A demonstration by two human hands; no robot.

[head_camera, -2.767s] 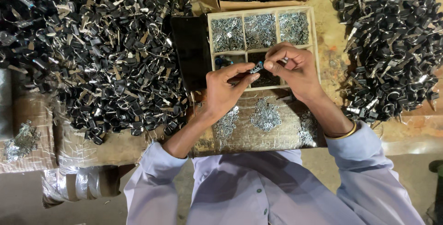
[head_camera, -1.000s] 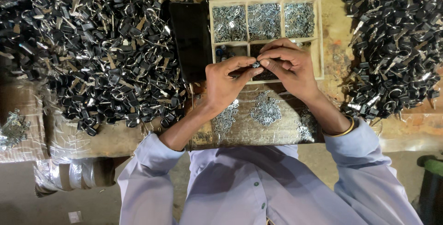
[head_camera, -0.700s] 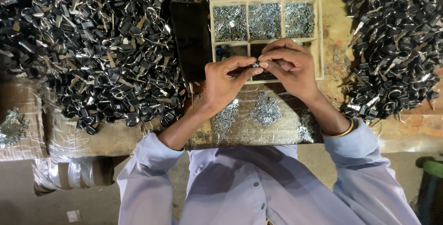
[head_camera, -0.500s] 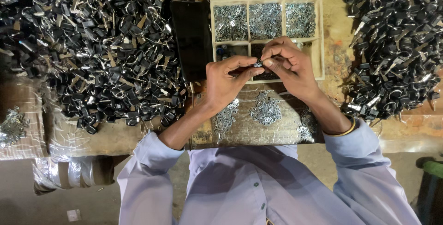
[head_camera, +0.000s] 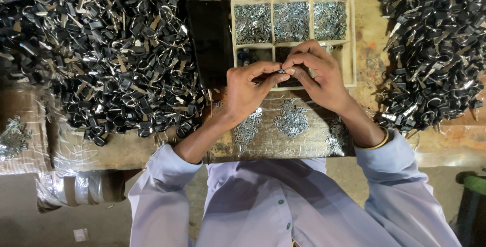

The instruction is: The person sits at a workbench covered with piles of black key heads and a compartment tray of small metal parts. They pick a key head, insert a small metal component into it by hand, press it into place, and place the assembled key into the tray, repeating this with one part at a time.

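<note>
Both hands meet over the near row of a compartmented wooden tray [head_camera: 349, 44]. Left hand [head_camera: 248, 92] and right hand [head_camera: 321, 75] are each pinched nearly closed, thumb against forefinger, on one small metal part [head_camera: 281, 70] held between them. It hangs in the air just above the tray's near middle compartment, not resting on anything.

Step in hand, as I judge it: fitting or joining the small piece at the fingertips, mid-assembly. The next move likely calls for a fine push or twist along the piece's length, both pinches staying tight. One slip would drop it into the tray below.

Orientation: the part is mostly hidden by fingertips. What shows suggests its long axis runs left to right, hand to hand. Which end leads, cannot tell.

Around:
- Tray's far row holds three lots of small silvery fittings [head_camera: 291, 20].
- Heaps of black-and-metal pieces: a large pile [head_camera: 106, 49] to the left, another pile [head_camera: 435, 44] to the right.
- Loose clusters of silvery clips [head_camera: 292, 120] on the worktop [head_camera: 121, 151], near the person.
- A dark flat slab [head_camera: 210, 39] lies just left of the tray.
</note>
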